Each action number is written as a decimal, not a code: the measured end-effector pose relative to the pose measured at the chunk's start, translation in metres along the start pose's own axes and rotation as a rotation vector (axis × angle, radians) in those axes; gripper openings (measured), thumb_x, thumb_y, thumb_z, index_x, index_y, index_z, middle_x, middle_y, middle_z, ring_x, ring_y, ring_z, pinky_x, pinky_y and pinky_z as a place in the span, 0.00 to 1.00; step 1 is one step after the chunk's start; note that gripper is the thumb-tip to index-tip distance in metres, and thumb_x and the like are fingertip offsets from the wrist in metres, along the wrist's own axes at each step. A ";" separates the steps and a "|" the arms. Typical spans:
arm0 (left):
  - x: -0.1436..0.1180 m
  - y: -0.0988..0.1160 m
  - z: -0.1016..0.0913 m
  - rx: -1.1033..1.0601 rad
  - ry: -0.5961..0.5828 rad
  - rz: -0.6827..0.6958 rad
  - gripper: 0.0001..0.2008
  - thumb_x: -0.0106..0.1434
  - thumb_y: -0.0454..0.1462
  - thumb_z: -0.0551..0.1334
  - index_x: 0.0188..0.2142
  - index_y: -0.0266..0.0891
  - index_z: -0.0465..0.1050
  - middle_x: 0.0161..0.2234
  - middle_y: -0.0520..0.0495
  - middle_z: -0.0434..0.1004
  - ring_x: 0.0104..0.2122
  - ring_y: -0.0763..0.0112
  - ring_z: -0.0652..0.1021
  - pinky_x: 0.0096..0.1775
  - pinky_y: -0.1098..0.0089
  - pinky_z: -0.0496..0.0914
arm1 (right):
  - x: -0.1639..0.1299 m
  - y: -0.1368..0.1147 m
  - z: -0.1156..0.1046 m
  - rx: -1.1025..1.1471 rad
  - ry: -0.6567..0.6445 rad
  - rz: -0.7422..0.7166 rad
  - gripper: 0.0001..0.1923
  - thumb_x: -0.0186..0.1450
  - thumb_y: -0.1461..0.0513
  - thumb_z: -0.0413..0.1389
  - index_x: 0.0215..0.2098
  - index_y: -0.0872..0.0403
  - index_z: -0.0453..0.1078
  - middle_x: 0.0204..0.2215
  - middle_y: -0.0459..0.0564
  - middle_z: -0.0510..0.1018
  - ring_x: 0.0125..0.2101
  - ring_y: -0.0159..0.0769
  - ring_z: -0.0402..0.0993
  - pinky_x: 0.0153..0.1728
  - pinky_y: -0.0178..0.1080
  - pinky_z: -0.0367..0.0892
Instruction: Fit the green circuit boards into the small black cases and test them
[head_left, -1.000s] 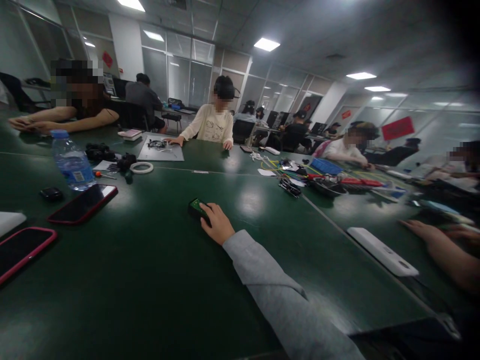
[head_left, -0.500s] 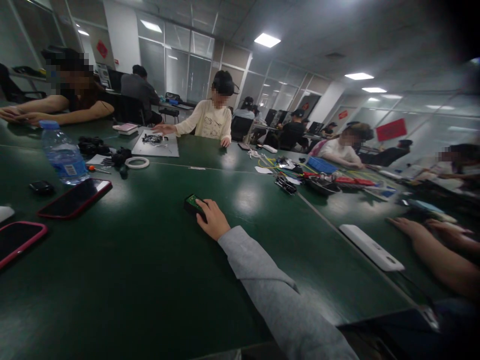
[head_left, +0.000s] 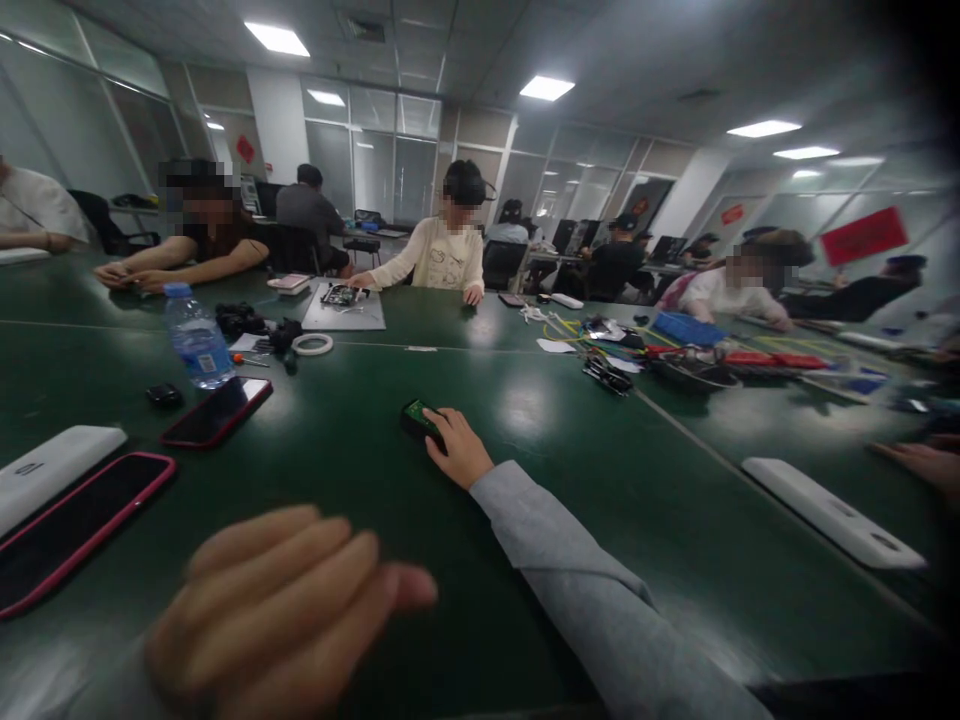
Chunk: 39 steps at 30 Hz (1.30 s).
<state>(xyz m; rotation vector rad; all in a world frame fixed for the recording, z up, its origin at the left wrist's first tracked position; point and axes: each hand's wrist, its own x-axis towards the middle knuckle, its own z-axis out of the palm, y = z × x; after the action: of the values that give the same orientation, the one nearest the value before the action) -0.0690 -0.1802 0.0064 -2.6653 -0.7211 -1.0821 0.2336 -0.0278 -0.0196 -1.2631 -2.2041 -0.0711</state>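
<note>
On the green table, my right hand (head_left: 461, 448) grips a small black case with a green circuit board (head_left: 417, 411) on top. Its fingers lie over the board's right part and the thumb is at the near side. A grey sleeve covers that forearm. Close to the camera at lower left, my left hand (head_left: 274, 610) is raised over the table and slightly blurred. Its fingers are curled together, the thumb points right, and no object shows in it. The left hand is apart from the case.
At left are a water bottle (head_left: 198, 340), a red-edged phone (head_left: 217, 412), a pink-edged phone (head_left: 82, 530) and a white power bank (head_left: 56, 470). A roll of tape (head_left: 313, 345) lies beyond. A white power strip (head_left: 832, 512) lies at right. Several people sit around.
My left hand has come into view at lower left. The view has swung left and levelled, so things appear shifted right. My right hand keeps its hold on the black case.
</note>
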 end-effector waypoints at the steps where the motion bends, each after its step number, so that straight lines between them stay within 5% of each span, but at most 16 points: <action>1: 0.032 -0.013 0.006 0.023 -0.039 -0.026 0.09 0.63 0.44 0.54 0.40 0.52 0.71 0.37 0.51 0.75 0.36 0.67 0.74 0.36 0.65 0.71 | 0.000 0.001 0.001 0.006 0.007 0.002 0.25 0.63 0.61 0.49 0.58 0.55 0.56 0.49 0.57 0.64 0.50 0.42 0.61 0.50 0.49 0.64; 4: 0.111 -0.049 0.032 0.092 -0.170 -0.181 0.13 0.65 0.43 0.51 0.39 0.45 0.73 0.31 0.49 0.76 0.30 0.69 0.75 0.33 0.67 0.68 | -0.001 0.004 0.003 0.027 0.026 0.039 0.28 0.63 0.58 0.50 0.60 0.56 0.53 0.48 0.58 0.64 0.50 0.42 0.61 0.50 0.49 0.63; 6: 0.136 -0.068 0.051 0.085 -0.204 -0.304 0.15 0.66 0.42 0.49 0.44 0.44 0.72 0.35 0.47 0.77 0.33 0.68 0.75 0.34 0.68 0.66 | -0.002 0.005 0.004 0.033 0.031 0.080 0.30 0.63 0.56 0.51 0.60 0.58 0.52 0.49 0.58 0.64 0.51 0.43 0.61 0.50 0.49 0.64; 8: 0.138 -0.083 0.070 -0.015 -0.212 -0.448 0.15 0.65 0.44 0.51 0.43 0.45 0.73 0.38 0.48 0.77 0.36 0.67 0.76 0.37 0.68 0.66 | -0.003 0.005 0.005 0.032 0.033 0.104 0.31 0.62 0.55 0.51 0.60 0.59 0.51 0.49 0.59 0.63 0.51 0.43 0.61 0.51 0.48 0.63; 12: 0.116 -0.108 0.105 -0.250 -0.141 -0.811 0.21 0.60 0.53 0.53 0.29 0.40 0.74 0.26 0.48 0.76 0.28 0.68 0.75 0.33 0.68 0.66 | -0.004 0.001 0.005 0.045 0.044 0.121 0.31 0.61 0.58 0.52 0.59 0.61 0.51 0.50 0.60 0.62 0.52 0.42 0.61 0.53 0.47 0.62; 16: 0.098 -0.133 0.128 -0.632 -0.003 -0.989 0.23 0.62 0.52 0.50 0.36 0.36 0.73 0.31 0.44 0.77 0.27 0.70 0.76 0.31 0.70 0.68 | -0.004 -0.011 0.009 0.088 0.049 0.118 0.31 0.60 0.61 0.51 0.60 0.61 0.49 0.51 0.60 0.62 0.53 0.41 0.61 0.55 0.46 0.60; 21: 0.089 -0.149 0.132 -0.845 0.101 -1.066 0.24 0.59 0.50 0.56 0.49 0.36 0.68 0.43 0.40 0.74 0.31 0.72 0.76 0.32 0.70 0.70 | 0.000 -0.040 0.016 0.155 0.008 0.132 0.33 0.62 0.60 0.51 0.62 0.59 0.46 0.53 0.60 0.61 0.53 0.41 0.62 0.53 0.46 0.63; 25: 0.089 -0.148 0.131 -0.821 0.068 -1.001 0.25 0.58 0.52 0.56 0.46 0.36 0.71 0.39 0.42 0.76 0.29 0.73 0.74 0.30 0.72 0.69 | 0.003 -0.058 0.021 0.209 -0.030 0.093 0.34 0.62 0.59 0.52 0.62 0.58 0.45 0.54 0.59 0.61 0.54 0.41 0.61 0.54 0.45 0.62; 34: 0.090 -0.148 0.132 -0.796 0.071 -1.000 0.23 0.57 0.51 0.57 0.43 0.38 0.74 0.35 0.45 0.77 0.26 0.72 0.73 0.28 0.72 0.66 | 0.006 -0.052 0.021 0.295 -0.091 0.092 0.39 0.60 0.53 0.56 0.63 0.53 0.42 0.57 0.57 0.58 0.56 0.42 0.59 0.55 0.47 0.60; 39: 0.092 -0.146 0.131 -0.809 0.078 -1.009 0.21 0.58 0.50 0.57 0.43 0.39 0.75 0.39 0.43 0.77 0.33 0.68 0.75 0.34 0.70 0.67 | 0.005 -0.054 0.016 0.359 -0.130 0.093 0.38 0.59 0.51 0.57 0.60 0.54 0.47 0.54 0.57 0.61 0.53 0.41 0.63 0.53 0.47 0.62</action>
<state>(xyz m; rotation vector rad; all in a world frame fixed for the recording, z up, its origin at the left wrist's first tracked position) -0.0053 0.0237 -0.0270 -2.7656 -2.1120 -2.0303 0.1810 -0.0483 -0.0175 -1.1887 -2.1383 0.4348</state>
